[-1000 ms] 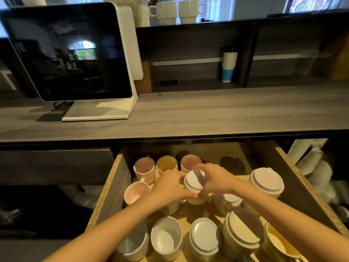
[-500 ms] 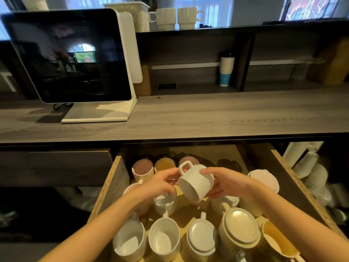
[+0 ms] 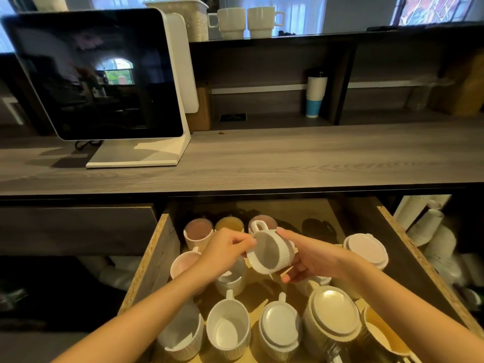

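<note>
Open drawer [image 3: 146, 263] full of mugs, below a grey tabletop [image 3: 288, 158]. The left grip [image 3: 222, 251] pinches the rim of a white ribbed mug [image 3: 269, 254]. The mug is held above the drawer's middle, tipped, with its mouth toward the viewer and its handle up and far. The right grip [image 3: 311, 258] cups its body from the right and below. It seems best to keep both holds firm, level the mug, then move it slowly, clear of the neighbouring mugs [image 3: 227, 331].
</note>
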